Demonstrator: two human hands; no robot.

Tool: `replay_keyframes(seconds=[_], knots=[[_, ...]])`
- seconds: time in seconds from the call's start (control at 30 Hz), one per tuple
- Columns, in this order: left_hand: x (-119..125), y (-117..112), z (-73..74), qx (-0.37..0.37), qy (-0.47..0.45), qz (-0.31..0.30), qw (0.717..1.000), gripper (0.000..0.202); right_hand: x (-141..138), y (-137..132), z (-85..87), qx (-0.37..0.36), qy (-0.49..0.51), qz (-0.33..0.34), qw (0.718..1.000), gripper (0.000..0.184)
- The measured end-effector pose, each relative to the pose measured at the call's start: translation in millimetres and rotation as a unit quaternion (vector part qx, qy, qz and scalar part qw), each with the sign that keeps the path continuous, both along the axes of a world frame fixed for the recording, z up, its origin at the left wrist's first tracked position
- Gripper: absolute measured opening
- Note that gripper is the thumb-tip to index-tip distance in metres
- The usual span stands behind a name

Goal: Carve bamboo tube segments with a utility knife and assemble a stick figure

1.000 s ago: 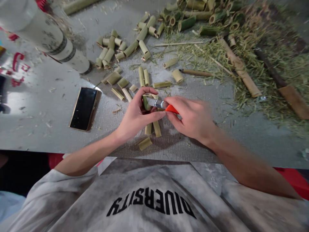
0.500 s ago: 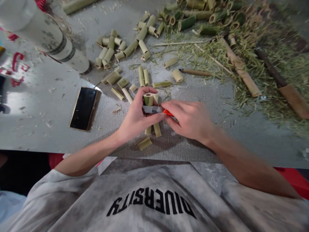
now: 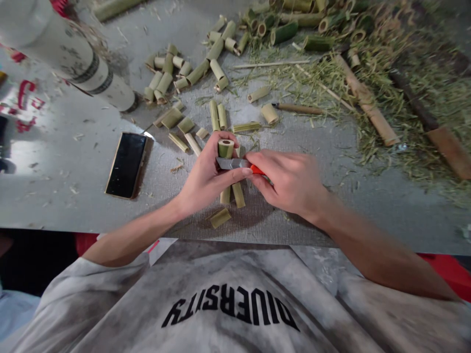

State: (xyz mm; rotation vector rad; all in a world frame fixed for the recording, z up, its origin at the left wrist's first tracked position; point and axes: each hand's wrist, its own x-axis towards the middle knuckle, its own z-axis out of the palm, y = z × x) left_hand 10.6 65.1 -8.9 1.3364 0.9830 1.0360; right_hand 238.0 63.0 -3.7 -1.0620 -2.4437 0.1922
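Observation:
My left hand (image 3: 201, 169) is closed round a short bamboo piece (image 3: 225, 149), pale cut end facing up with a dark hollow in the middle. In my right hand (image 3: 290, 181) is an orange-handled utility knife (image 3: 234, 163), its blade pointing left across the near side of the bamboo. My left thumb lies along the blade's near edge, close to my right fingertips. Most of the knife's handle is hidden in my right hand. Below my hands lie split bamboo strips (image 3: 239, 195) and a small curved bamboo piece (image 3: 220, 218).
Cut bamboo sections (image 3: 199, 72) are scattered beyond my hands, with thicker green bamboo (image 3: 284, 33) and shavings (image 3: 371, 166) at the back and right. A wooden-handled tool (image 3: 300, 109) lies ahead. To the left are a phone (image 3: 126, 165) and white paper cups (image 3: 119, 93).
The bamboo piece has turned slightly in my left hand, and its upright end shows more fully. The knife blade has tilted a little against it. Both hands stay nearly in place.

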Motion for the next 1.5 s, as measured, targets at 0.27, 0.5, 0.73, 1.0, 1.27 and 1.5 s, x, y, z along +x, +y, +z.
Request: replay_keyframes(seconds=[0.27,0.5,0.73,1.0,1.27,1.5], knots=[[1,-2,0.8,0.012,0.009,0.006,1.0,0.053,-3,-2,3.0,0.063,-0.023,-0.023,0.998,0.039],[4,-3,3.9,0.01,0.009,0.012,1.0,0.048,-5,-5,2.2,0.095,-0.018,-0.037,0.995,0.036],[6,-2,3.4,0.03,0.016,0.015,0.999,0.044,-8,-7,3.7,0.112,-0.013,-0.04,0.993,0.031],[7,-8,-1.9,0.068,0.079,0.056,0.993,0.03,-10,-13,2.9,0.094,-0.02,-0.067,0.993,0.034],[12,-14,2.8,-0.009,0.057,0.079,0.995,0.031,-12,-13,2.7,0.127,-0.032,-0.091,0.987,0.032],[13,-13,4.9,-0.031,0.034,0.088,0.995,0.033,-7,-10,-0.3,0.08,-0.017,-0.09,0.993,0.03]])
